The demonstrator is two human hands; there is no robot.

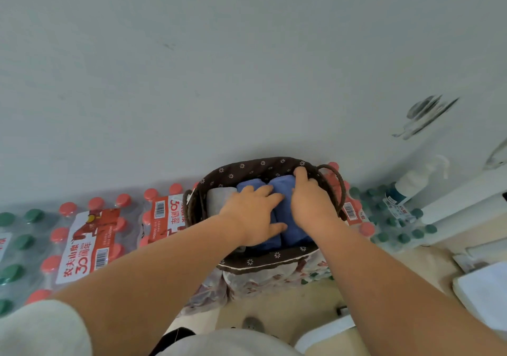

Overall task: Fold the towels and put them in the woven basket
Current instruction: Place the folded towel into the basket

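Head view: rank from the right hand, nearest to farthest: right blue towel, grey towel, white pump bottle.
1. Right blue towel: under the right hand, touching it, in the basket.
2. Grey towel: at the basket's left end, beyond the left hand.
3. White pump bottle: outside the basket, far right.

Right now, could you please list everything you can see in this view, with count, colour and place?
woven basket: one, dark brown with a floral-print liner, centre, resting on bottle packs
blue towels: two, folded, side by side in the basket's middle and right
grey towel: one, folded, at the basket's left side
red-capped bottle packs: several, shrink-wrapped, left of and under the basket
green-capped bottle packs: several, at far left and right of the basket
pump bottle: one, white, right, by the wall
wall: pale grey, upper half
left hand: flat on the blue towels
right hand: on the right blue towel, fingers at the rim
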